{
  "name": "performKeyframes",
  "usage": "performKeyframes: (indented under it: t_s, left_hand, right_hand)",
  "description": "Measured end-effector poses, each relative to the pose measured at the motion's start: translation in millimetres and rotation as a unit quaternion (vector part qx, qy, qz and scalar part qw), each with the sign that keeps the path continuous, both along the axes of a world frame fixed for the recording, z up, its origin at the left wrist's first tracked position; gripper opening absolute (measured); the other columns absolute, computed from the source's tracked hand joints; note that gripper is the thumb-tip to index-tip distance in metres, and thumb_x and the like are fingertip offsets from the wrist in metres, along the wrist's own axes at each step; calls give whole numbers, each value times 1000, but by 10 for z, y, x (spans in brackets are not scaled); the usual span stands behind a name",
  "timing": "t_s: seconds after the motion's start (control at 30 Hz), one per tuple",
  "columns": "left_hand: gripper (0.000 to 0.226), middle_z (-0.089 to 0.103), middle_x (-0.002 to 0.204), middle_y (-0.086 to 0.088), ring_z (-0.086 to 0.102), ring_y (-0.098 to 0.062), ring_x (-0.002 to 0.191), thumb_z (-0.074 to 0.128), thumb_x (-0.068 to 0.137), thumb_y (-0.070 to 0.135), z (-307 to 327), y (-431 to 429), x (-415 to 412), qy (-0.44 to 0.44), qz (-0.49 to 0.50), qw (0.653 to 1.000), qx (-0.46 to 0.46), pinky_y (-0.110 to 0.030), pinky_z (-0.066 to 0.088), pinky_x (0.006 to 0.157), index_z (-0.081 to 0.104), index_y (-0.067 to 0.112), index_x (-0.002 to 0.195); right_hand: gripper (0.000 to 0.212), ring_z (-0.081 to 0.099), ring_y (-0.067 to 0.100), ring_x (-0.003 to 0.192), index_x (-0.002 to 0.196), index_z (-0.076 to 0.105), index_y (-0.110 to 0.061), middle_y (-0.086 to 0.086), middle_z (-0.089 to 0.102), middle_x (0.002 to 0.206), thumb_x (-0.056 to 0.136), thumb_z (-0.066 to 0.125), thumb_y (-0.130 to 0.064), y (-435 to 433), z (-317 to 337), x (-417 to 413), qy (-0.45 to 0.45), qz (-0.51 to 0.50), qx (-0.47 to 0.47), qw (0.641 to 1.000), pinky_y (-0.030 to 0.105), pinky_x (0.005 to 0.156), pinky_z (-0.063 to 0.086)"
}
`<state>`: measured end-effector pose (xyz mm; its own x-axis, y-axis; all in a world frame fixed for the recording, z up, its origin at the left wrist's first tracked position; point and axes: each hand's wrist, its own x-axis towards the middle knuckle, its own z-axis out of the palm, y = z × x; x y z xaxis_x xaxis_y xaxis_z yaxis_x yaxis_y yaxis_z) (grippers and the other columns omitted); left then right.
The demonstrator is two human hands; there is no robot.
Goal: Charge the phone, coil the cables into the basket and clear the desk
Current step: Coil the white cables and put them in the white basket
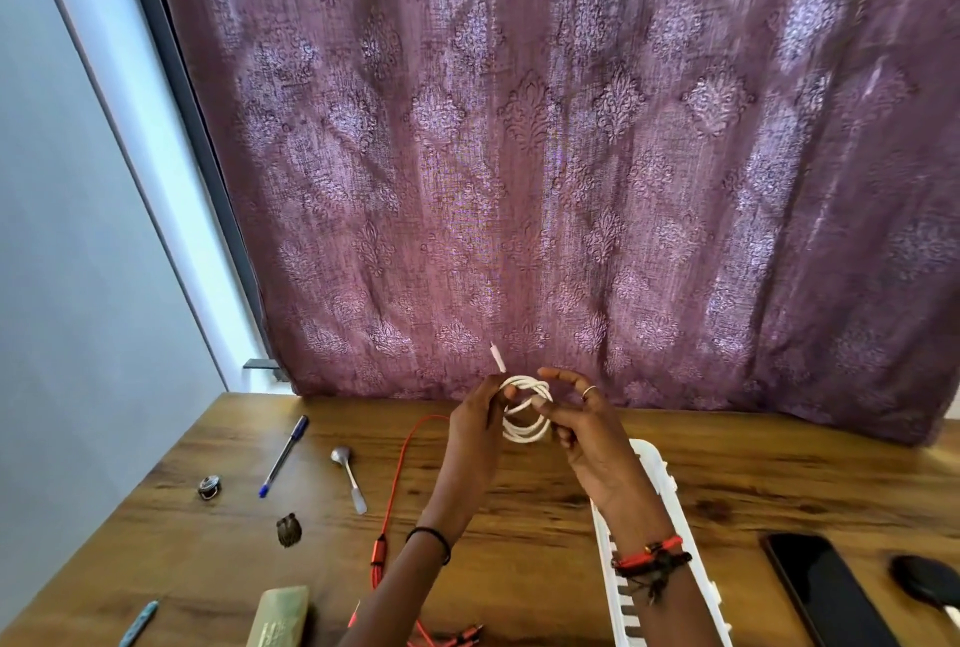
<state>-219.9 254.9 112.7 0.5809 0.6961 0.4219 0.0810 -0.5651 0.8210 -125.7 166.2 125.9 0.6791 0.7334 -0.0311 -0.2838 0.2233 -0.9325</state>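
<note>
Left hand (475, 420): raised above the desk, fingers closed on the left side of the white cable (527, 410), pinching the loops together.
Right hand (574, 417): raised opposite, thumb and fingertips closed on the right side of the same coil; ring on one finger.
White cable: wound in several loops, held in the air between both hands; one plug end sticks up past the left fingers.
Red cable (396, 480): loose on the wooden desk (519, 516), running from behind the left hand down toward the near edge, connectors lying near the bottom.
Basket (655, 477): white, slotted, on the desk under the right forearm; inside mostly hidden.
Phone (821, 589): dark, flat on the desk right of the basket; no cable visibly attached.
Dark object (922, 584): right of the phone, too cut off to identify.
Left clutter: blue pen (284, 455), spoon (349, 477), small round metal piece (210, 486), small dark lump (289, 530), pale green block (278, 618), possibly a case.
Backdrop: purple patterned curtain (571, 152).
</note>
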Motion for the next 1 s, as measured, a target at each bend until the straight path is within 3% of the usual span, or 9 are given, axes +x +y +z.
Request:
performKeyframes:
  t_s: [0.17, 0.27, 0.37, 0.47, 0.57, 0.67, 0.8, 0.9, 1.0]
  left_hand:
    - [19, 65, 84, 5, 58, -6, 72, 47, 94, 4, 26, -15, 36, -23, -6, 1000, 17, -8, 40, 63, 64, 8, 102]
    - [19, 68, 88, 4, 60, -5, 77, 49, 94, 5, 66, 8, 51, -19, -2, 1000, 20, -7, 40, 66, 66, 9, 102]
    - [22, 70, 97, -3, 63, -10, 85, 50, 93, 3, 61, 21, 46, -12, 6, 999, 32, -13, 43, 72, 67, 8, 106]
    - [25, 67, 102, -2, 61, -8, 88, 51, 91, 1, 16, 40, 36, -11, 23, 998, 48, 0, 38, 72, 67, 9, 109]
    - [28, 65, 102, 0, 59, -8, 87, 52, 88, -4, -26, 77, 48, -1, 45, 997, 71, 4, 34, 71, 67, 9, 108]
    - [27, 59, 102, 7, 62, -14, 91, 50, 91, 0, -64, 80, 57, 8, 45, 997, 68, 1, 36, 72, 66, 12, 109]
    - [27, 56, 117, 9, 55, -15, 106, 48, 96, 23, -162, 125, 11, 85, 99, 984, 121, -31, 40, 89, 60, 29, 118]
    - [25, 51, 126, 8, 49, -18, 111, 49, 94, 29, -161, 109, -39, 91, 144, 972, 161, -36, 31, 97, 62, 33, 116]
    - [26, 46, 134, 7, 46, -19, 117, 45, 91, 37, -119, 88, -57, 85, 163, 962, 201, -47, 29, 106, 64, 37, 109]
  right_hand:
    - [35, 41, 2, 38, 99, 68, -13, -3, 70, 71, 69, 59, 4, -39, -11, 26, 178, 103, 105, 973, 11, 37, 32]
    - [35, 43, 5, 43, 100, 69, -12, 0, 68, 72, 68, 57, -2, -48, -34, 52, 210, 104, 115, 965, 14, 39, 36]
    - [34, 47, 3, 46, 101, 66, -18, -4, 67, 73, 68, 66, -11, -19, -28, 52, 128, 74, 51, 988, 14, 41, 37]
    - [38, 60, 5, 62, 104, 59, -21, -4, 67, 81, 73, 73, -3, 48, -66, 16, -12, -23, -28, 999, 18, 52, 43]
    - [29, 61, 20, 72, 91, 56, -18, 4, 64, 81, 73, 75, -5, 76, -105, -16, -121, -123, -108, 979, 35, 65, 51]
    - [15, 67, 27, 77, 85, 61, -10, 12, 69, 80, 75, 72, -12, 104, -155, -73, -211, -133, -186, 950, 44, 77, 55]
    - [5, 71, 26, 77, 86, 63, -8, 17, 72, 83, 83, 65, -5, 103, -152, -95, -132, -98, -134, 977, 45, 75, 58]
    - [12, 70, 23, 75, 90, 58, -11, 16, 70, 87, 88, 58, 0, 98, -115, -120, -65, -83, -81, 991, 39, 70, 57]
    - [18, 64, 19, 74, 95, 53, -16, 12, 66, 91, 88, 54, 0, 113, -110, -135, -56, -88, -81, 991, 33, 63, 51]
